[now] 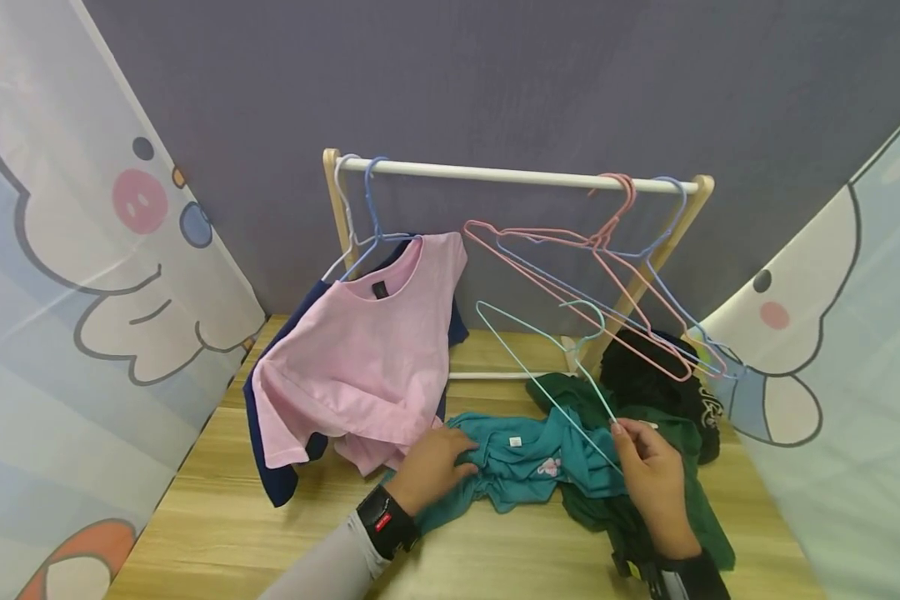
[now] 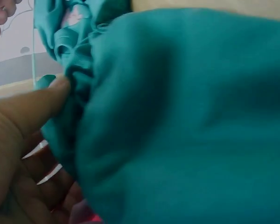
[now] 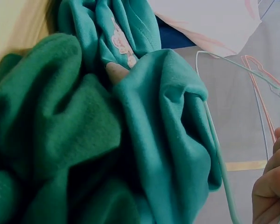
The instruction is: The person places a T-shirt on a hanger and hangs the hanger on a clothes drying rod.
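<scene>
A teal shirt [image 1: 495, 467] with a small pink print lies bunched on the table. My left hand [image 1: 433, 468] holds its left part; in the left wrist view the thumb [image 2: 46, 100] presses the cloth from one side, with the other fingers partly hidden behind it. Between thumb and fingers, my right hand [image 1: 654, 479] pinches one arm of a mint-green hanger [image 1: 528, 367]. The hanger is tilted above the shirt, its hook pointing up and away from me. Its long bar [image 3: 214, 140] passes beside the teal cloth in the right wrist view.
A clothes rack [image 1: 487, 173] stands at the back. On its left hang a pink T-shirt [image 1: 375, 358] and a navy garment [image 1: 273, 479]; on its right, pink hangers [image 1: 615, 225] and a blue hanger [image 1: 663, 283]. Dark green [image 1: 701, 508] and black clothes [image 1: 630, 367] lie at the right.
</scene>
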`<state>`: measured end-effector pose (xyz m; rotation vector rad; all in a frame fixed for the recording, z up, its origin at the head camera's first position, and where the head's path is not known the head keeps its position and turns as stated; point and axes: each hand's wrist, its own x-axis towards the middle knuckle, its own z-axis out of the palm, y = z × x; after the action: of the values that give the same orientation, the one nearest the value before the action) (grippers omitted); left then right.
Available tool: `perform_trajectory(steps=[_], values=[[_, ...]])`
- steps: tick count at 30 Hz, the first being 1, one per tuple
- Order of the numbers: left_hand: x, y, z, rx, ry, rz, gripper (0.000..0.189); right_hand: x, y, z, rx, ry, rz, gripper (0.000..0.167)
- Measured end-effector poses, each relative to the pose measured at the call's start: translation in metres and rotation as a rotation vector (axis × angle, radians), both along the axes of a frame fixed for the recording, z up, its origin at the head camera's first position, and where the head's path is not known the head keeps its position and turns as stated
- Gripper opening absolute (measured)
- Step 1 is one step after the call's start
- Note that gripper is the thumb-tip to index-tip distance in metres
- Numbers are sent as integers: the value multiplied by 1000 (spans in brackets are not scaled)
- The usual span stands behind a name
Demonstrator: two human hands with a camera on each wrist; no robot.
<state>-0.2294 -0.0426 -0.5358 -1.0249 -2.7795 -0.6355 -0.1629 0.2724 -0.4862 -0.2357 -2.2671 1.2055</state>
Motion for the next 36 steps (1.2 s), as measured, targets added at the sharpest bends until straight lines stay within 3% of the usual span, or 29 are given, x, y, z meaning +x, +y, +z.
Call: perform_trajectory(steps=[4, 9, 18, 24, 28, 32, 36], values=[[1, 0, -5, 79, 2, 15, 19, 0, 1, -4, -5, -3, 6, 10], [0, 0, -6, 165, -89, 76, 16, 1, 0, -6, 7, 0, 3, 10], [0, -1, 11, 374, -211, 136, 18, 1, -2, -9, -26, 45, 21, 8], [-4, -2, 20, 484, -222, 151, 27, 2, -4, -8, -32, 55, 29, 7], [-8, -6, 34, 504, -165, 159, 23, 4, -4, -6, -26, 64, 33, 8], [-12, -14, 57, 499, -111, 182, 21, 6, -1, -2, -30, 78, 40, 8], [-15, -25, 75, 515, -73, 190, 22, 9, 5, 3, -75, 98, 88, 9]])
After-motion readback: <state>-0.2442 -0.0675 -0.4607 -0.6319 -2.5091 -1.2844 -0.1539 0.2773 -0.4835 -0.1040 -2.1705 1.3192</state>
